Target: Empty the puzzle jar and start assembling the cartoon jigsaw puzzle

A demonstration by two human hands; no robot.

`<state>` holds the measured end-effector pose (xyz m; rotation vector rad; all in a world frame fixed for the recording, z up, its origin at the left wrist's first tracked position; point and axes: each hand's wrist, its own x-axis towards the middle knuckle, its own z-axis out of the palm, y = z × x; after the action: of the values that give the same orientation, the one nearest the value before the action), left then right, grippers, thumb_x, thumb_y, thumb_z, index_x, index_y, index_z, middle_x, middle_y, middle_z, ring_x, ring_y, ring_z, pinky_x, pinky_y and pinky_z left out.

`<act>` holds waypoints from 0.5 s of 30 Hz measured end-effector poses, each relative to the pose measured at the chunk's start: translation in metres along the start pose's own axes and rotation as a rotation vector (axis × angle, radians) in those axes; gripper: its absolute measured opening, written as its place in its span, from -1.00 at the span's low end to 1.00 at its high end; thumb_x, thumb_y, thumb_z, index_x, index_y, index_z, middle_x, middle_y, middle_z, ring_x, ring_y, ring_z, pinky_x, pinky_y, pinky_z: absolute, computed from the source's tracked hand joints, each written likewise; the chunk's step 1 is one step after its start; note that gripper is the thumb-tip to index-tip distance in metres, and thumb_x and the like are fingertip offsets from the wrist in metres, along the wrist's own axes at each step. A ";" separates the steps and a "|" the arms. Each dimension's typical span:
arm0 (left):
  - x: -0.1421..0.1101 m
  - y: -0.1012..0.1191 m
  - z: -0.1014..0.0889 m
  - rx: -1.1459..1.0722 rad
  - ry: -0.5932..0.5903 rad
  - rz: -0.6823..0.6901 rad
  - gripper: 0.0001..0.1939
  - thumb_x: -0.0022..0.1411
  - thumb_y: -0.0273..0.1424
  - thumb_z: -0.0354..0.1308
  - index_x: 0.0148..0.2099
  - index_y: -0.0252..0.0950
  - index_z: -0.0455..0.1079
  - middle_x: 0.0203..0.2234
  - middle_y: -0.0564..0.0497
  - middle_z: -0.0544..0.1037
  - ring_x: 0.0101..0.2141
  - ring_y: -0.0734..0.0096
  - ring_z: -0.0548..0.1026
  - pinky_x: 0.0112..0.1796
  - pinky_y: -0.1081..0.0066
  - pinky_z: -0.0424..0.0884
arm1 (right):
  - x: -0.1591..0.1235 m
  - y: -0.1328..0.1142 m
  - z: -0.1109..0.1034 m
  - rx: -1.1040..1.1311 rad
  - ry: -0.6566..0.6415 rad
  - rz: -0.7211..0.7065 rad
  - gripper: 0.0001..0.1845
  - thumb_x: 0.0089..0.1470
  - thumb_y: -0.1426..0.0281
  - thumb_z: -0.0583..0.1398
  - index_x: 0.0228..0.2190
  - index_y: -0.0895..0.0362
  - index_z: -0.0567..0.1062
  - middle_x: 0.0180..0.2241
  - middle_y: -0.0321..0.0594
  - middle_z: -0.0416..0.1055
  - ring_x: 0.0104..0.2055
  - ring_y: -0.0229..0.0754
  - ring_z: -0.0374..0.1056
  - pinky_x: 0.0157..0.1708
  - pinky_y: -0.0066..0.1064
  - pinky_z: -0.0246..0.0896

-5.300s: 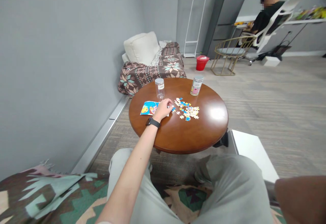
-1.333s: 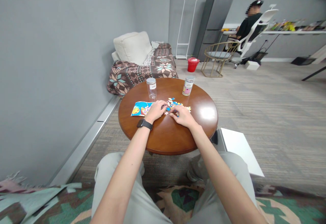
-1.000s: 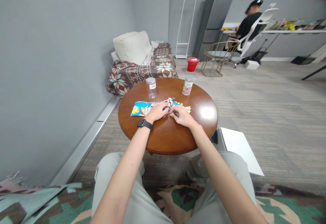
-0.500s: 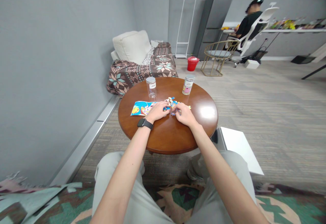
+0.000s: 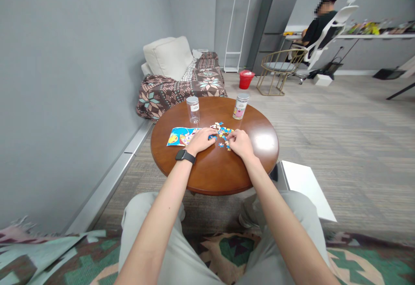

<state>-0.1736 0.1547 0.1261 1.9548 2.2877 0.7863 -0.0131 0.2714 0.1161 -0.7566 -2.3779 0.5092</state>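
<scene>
Small jigsaw puzzle pieces (image 5: 221,132), blue, yellow and white, lie in a loose heap on the round brown wooden table (image 5: 214,177). My left hand (image 5: 203,139) rests at the heap's left side, fingers stretched and thumb apart, with a few blue pieces beside the fingertips. On the right side, my right hand (image 5: 241,144) has its fingers bent together, their tips down at the pieces; whatever they pinch is too small to make out. A colourful picture sheet (image 5: 177,137) lies partly beneath my left hand and wrist.
Behind the heap stand a clear jar (image 5: 193,114) with a silver lid and a printed jar (image 5: 239,108). A white box (image 5: 306,185) is beside the table at right. Farther back are a covered sofa (image 5: 181,86), a red bin (image 5: 246,79) and a seated person (image 5: 319,27).
My right hand has shifted right, away from my left hand, uncovering more pieces in the middle of the heap. The left hand stays nearly still. The view has tilted slightly.
</scene>
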 end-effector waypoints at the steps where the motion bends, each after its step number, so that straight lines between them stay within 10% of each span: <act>1: 0.000 0.000 0.000 -0.004 0.001 -0.002 -0.68 0.19 -0.44 0.06 -0.04 -0.25 0.51 0.09 -0.06 0.48 0.10 0.21 0.41 0.18 0.21 0.24 | -0.001 0.000 0.000 -0.004 -0.008 -0.024 -0.75 -0.06 0.56 0.08 -0.51 0.09 0.53 -0.36 -0.13 0.48 -0.24 -0.04 0.32 -0.21 -0.24 0.24; 15: 0.000 0.004 -0.004 0.012 -0.025 -0.040 -0.67 0.20 -0.42 0.07 -0.02 -0.27 0.51 0.12 -0.07 0.45 0.12 0.19 0.40 0.19 0.22 0.25 | -0.005 0.000 -0.007 -0.137 -0.003 0.013 -0.75 -0.04 0.17 0.30 -0.43 0.08 0.48 -0.20 -0.12 0.34 -0.13 0.01 0.24 -0.19 -0.20 0.18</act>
<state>-0.1715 0.1533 0.1306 1.9054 2.3153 0.7429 -0.0053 0.2695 0.1192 -0.8331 -2.4308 0.3552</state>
